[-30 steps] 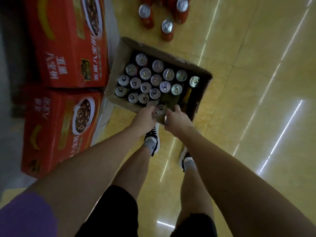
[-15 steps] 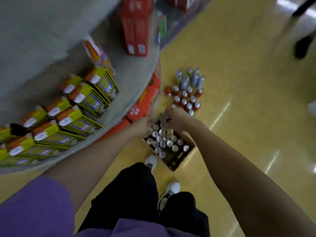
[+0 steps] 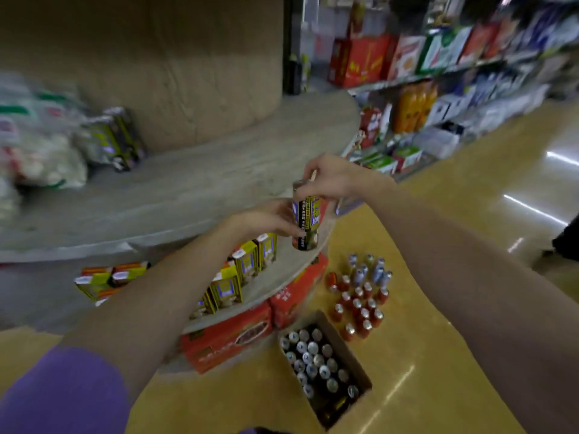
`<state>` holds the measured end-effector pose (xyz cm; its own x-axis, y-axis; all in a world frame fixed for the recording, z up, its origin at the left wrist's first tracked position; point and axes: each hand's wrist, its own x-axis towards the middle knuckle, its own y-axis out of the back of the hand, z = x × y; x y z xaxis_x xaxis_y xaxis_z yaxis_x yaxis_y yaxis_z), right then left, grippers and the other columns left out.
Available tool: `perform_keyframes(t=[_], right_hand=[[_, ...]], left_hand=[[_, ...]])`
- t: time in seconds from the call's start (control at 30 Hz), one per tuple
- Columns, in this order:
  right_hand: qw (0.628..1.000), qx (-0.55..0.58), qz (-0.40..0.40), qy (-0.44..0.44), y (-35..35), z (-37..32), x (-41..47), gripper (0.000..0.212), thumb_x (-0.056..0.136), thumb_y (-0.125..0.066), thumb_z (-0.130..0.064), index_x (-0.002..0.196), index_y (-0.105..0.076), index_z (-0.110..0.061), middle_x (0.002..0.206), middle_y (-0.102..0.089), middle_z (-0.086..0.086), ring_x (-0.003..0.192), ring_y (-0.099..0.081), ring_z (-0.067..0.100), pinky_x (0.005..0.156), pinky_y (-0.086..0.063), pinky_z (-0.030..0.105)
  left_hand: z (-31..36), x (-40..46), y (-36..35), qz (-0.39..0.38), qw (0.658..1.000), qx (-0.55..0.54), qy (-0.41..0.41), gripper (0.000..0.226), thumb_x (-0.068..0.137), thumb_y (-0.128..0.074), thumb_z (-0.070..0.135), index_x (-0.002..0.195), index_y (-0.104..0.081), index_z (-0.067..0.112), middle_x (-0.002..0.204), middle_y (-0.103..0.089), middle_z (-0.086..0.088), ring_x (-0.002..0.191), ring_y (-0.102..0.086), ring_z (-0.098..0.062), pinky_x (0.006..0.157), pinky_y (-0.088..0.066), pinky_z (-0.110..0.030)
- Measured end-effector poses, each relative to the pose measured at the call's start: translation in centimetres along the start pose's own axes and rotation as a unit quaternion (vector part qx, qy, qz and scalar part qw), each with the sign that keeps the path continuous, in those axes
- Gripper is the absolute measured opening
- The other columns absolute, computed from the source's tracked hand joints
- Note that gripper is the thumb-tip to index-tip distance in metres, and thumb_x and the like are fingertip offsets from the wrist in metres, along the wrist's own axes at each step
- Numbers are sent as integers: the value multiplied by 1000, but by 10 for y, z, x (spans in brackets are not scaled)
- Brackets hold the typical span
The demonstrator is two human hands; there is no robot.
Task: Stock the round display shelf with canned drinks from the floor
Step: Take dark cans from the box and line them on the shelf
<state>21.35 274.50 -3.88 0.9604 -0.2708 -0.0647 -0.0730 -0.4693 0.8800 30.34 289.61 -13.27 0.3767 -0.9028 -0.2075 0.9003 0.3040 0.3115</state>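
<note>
A dark canned drink with a yellow and blue label hangs upright just off the rim of the round display shelf. My right hand pinches its top from above. My left hand grips its side near the bottom. On the floor below, an open cardboard box holds several silver-topped cans. The can is above the shelf's lower tier, level with the wide grey middle tier.
Yellow drink cartons line the lower tier. Red cartons sit under it. Red cans and blue cans stand on the yellow floor. Bagged goods lie on the middle tier; a stocked aisle shelf runs at the right.
Both hands came up from the box on the floor with a can. The view lifted from the box to the shelf tiers.
</note>
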Motion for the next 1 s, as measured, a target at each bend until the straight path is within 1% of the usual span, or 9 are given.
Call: perform_keyframes(t=[0.07, 0.13, 0.27, 0.37, 0.47, 0.67, 0.77, 0.9, 1.0], right_hand=[[1000, 9, 17, 7, 5, -33, 6, 37, 67, -81, -41, 90, -67, -16, 61, -58, -2, 53, -52, 13, 48, -39, 21], [999, 26, 20, 5, 5, -65, 12, 40, 65, -80, -42, 90, -68, -13, 56, -59, 3, 48, -51, 18, 48, -42, 25], [999, -21, 27, -6, 2, -125, 21, 44, 66, -75, -50, 77, -69, -8, 50, -59, 7, 43, -51, 21, 45, -44, 26], [997, -70, 17, -19, -3, -165, 24, 47, 72, -71, -54, 60, -67, -9, 40, -56, 2, 38, -51, 19, 50, -49, 27], [996, -89, 17, -23, -14, -200, 33, 49, 72, -68, -56, 55, -67, -10, 42, -59, 4, 37, -53, 19, 57, -54, 28], [996, -61, -56, -27, -29, -260, 59, 60, 81, -62, -65, 78, -69, -6, 63, -68, 9, 52, -61, 20, 58, -56, 31], [992, -8, -128, 1, -36, -290, 70, 49, 81, -68, -59, 86, -64, -10, 79, -65, 7, 63, -61, 18, 57, -53, 27], [991, 1, -124, 53, -51, -321, 90, 51, 73, -84, -39, 104, -66, -3, 94, -72, 14, 71, -67, 18, 61, -55, 28], [989, 0, -120, 83, -63, -341, 102, 37, 72, -86, -32, 93, -66, -8, 85, -70, 9, 71, -66, 16, 59, -54, 23]], left_hand=[[7, -18, 24, 6, 1000, -13, -12, 58, 73, -80, 4, 127, -58, 9, 120, -68, -10, 115, -63, -27, 105, -45, -46], [8, -36, 48, 27, 999, -19, -16, 58, 70, -83, 10, 124, -61, 11, 121, -67, -13, 116, -62, -31, 104, -44, -52], [5, -75, 85, 78, 996, -30, -17, 52, 71, -83, 15, 120, -63, 11, 118, -65, -17, 111, -63, -29, 101, -47, -43], [-3, -102, 108, 106, 994, -27, -24, 53, 71, -85, 19, 119, -63, 13, 118, -65, -18, 107, -64, -27, 99, -51, -43], [-8, -127, 127, 130, 991, -16, -36, 48, 75, -83, 16, 119, -62, 10, 112, -67, -14, 99, -64, -21, 95, -51, -41], [-24, -173, 171, 187, 980, -64, -39, 54, 69, -86, 10, 116, -60, 8, 101, -69, -9, 91, -66, -18, 72, -53, -31], [-38, -197, 194, 215, 973, -73, -33, 54, 64, -89, 11, 111, -63, 10, 98, -72, -8, 85, -67, -16, 66, -50, -27], [-56, -219, 223, 250, 961, -111, -33, 48, 63, -88, 4, 103, -65, 18, 97, -72, -5, 90, -68, -17, 71, -53, -30], [-65, -229, 244, 263, 954, -138, -34, 50, 65, -85, -2, 105, -64, 19, 97, -71, -2, 93, -69, -18, 79, -55, -34]])
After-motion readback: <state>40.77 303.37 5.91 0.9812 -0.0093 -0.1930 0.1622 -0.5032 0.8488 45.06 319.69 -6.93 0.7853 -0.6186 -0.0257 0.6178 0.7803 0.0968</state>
